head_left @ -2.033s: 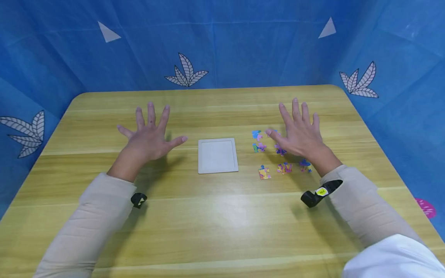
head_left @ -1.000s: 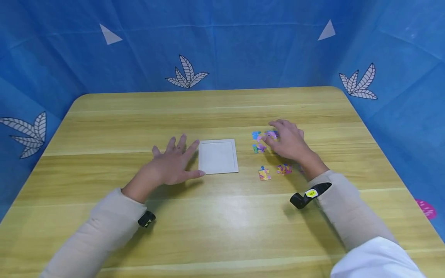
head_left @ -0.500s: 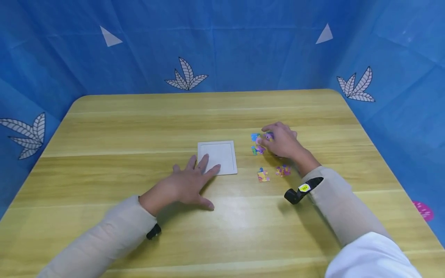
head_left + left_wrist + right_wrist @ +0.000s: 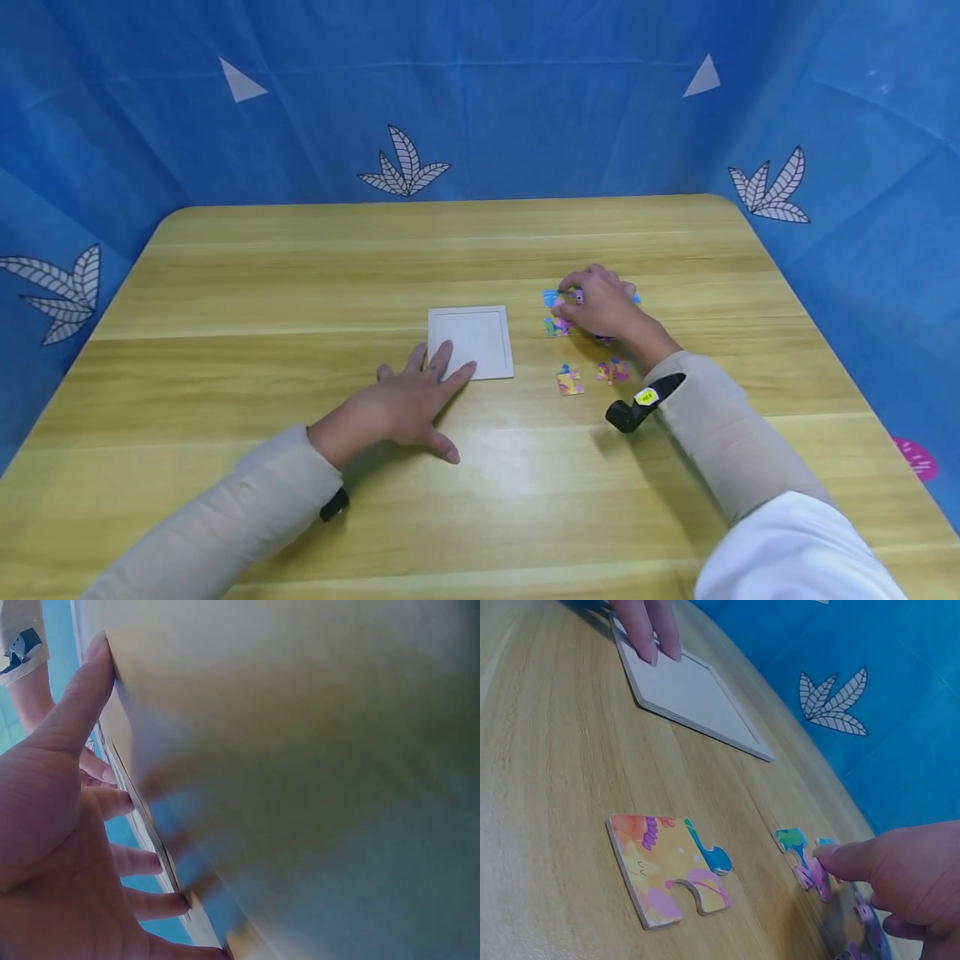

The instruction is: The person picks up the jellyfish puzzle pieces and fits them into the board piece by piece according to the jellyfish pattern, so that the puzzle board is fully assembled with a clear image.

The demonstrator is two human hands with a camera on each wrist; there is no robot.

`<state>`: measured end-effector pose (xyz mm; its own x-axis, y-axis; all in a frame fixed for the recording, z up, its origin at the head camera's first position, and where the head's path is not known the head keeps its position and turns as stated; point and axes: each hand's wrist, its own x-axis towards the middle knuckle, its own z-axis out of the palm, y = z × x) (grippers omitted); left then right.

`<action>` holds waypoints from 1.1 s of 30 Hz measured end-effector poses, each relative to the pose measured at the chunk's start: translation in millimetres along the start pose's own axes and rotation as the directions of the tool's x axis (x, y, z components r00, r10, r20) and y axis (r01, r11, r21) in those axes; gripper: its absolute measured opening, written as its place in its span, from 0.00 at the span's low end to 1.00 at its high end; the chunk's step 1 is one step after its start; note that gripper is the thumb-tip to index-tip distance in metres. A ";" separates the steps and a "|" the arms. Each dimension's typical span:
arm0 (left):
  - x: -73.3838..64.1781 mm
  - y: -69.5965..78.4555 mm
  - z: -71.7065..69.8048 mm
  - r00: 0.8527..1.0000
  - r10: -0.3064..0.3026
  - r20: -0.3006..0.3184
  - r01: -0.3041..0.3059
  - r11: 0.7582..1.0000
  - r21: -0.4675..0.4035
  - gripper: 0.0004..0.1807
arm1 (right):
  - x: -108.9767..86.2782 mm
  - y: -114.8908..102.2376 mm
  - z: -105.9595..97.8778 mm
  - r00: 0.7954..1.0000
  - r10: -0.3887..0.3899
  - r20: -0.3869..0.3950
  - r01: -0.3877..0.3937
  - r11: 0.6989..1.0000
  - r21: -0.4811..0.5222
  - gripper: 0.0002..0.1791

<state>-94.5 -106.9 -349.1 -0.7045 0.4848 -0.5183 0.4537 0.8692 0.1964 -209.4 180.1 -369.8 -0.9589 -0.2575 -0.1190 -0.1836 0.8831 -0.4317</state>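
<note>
My left hand (image 4: 412,408) spreads its fingers, with fingertips resting on the near left part of a square white puzzle tray (image 4: 487,333). The left wrist view shows that hand's fingers (image 4: 139,860) apart and extended. To the tray's right, my right hand (image 4: 600,304) curls thumb and forefinger around opposite edges of a blue-and-pink puzzle piece (image 4: 551,297). Just below it lies a green-and-purple piece (image 4: 551,327), by the right thumb (image 4: 844,861) in the right wrist view. Other pieces are partly hidden under the right hand.
A yellow puzzle piece (image 4: 569,382) and an orange-and-purple one (image 4: 611,372) lie nearer me on the wooden table (image 4: 480,517). Blue cloth (image 4: 525,125) with leaf prints hangs behind the table and at both sides.
My left hand has come right and nearer me, from above the table onto the tray. My right hand has gone down and left, its spread fingers curling in at the upper left puzzle piece.
</note>
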 end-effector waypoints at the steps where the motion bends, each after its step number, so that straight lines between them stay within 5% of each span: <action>1: 0.2 0.3 -0.1 1.000 -0.001 -0.001 0.001 1.000 0.001 0.63 | 0.1 0.0 0.0 1.000 0.003 0.004 -0.003 1.000 -0.001 0.25; 19: 3.5 -1.0 4.1 1.000 -0.001 -0.017 0.002 0.999 0.037 0.65 | 3.3 -6.2 4.9 1.000 0.020 -0.002 -0.020 0.996 0.083 0.24; 33: 5.1 0.5 1.6 1.000 -0.006 -0.017 0.006 0.999 0.049 0.65 | 7.3 -9.9 15.1 0.993 -0.021 -0.116 0.044 0.979 0.201 0.15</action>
<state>-97.0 -104.1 -353.0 -0.7160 0.4815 -0.5054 0.4751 0.8666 0.1525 -211.3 163.6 -379.9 -0.9734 -0.2291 -0.0056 -0.1787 0.7743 -0.6071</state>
